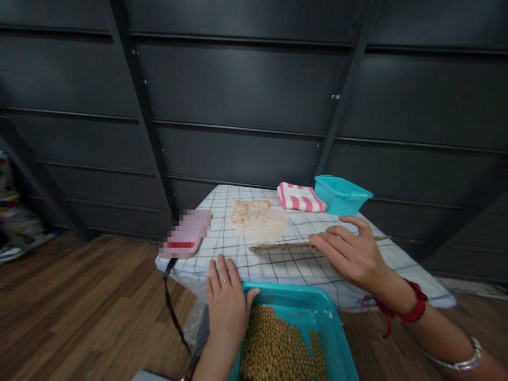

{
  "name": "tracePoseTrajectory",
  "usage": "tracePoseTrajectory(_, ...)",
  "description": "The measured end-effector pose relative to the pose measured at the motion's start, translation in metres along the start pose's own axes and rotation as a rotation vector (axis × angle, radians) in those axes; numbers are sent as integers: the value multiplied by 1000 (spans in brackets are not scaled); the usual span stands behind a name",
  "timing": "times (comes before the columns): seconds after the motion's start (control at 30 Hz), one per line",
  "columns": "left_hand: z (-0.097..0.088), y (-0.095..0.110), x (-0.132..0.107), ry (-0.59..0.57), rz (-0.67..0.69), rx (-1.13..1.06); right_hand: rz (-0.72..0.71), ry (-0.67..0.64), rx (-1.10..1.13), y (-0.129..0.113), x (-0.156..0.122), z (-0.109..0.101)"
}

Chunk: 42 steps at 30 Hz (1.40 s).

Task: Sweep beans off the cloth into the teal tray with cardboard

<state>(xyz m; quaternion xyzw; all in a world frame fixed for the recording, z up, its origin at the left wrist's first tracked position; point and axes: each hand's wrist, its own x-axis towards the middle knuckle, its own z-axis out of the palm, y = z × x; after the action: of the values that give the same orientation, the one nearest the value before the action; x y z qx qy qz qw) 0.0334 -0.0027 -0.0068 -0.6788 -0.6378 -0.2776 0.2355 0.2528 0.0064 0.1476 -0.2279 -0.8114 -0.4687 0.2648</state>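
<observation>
My right hand pinches a thin brown stick, held nearly level above the checked cloth. The stick's rough left tip is low over the cloth, with a few yellowish bits by it; whether it touches I cannot tell. My left hand lies with fingers stretched out over the table's front edge, its thumb at the rim of a teal tray. Round, tan beans fill much of that tray. Beyond the stick, a flat patch of pale grains and yellowish crumbs is spread on the cloth.
At the back right stand a smaller teal bin and a folded pink-and-white striped towel. A pink phone-like slab, blurred out, lies at the left edge above a black strap. A dark panelled wall rises behind the table.
</observation>
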Motion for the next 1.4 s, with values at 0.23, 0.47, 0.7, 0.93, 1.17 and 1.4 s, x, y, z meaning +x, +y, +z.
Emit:
tracePoseTrajectory(0.23, -5, 2, 1, -3, -6, 25, 4, -7, -63, 2, 3, 9)
tracePoseTrajectory(0.47, -5, 2, 2, -1, 9, 27, 18, -16, 2, -1, -1, 3)
tracePoseTrajectory(0.7, -7, 2, 2, -31, -3, 18, 11, 1, -46, 0, 2, 4)
tracePoseTrajectory(0.93, -6, 2, 2, -14, -2, 7, 12, -12, 3, -2, 0, 5)
tracePoseTrajectory(1.17, -5, 2, 2, -15, 12, 32, 17, -1, 34, -2, -3, -3)
tracePoseTrajectory(1.4, -4, 2, 2, 1, -14, 10, 7, -15, 32, -1, -1, -2)
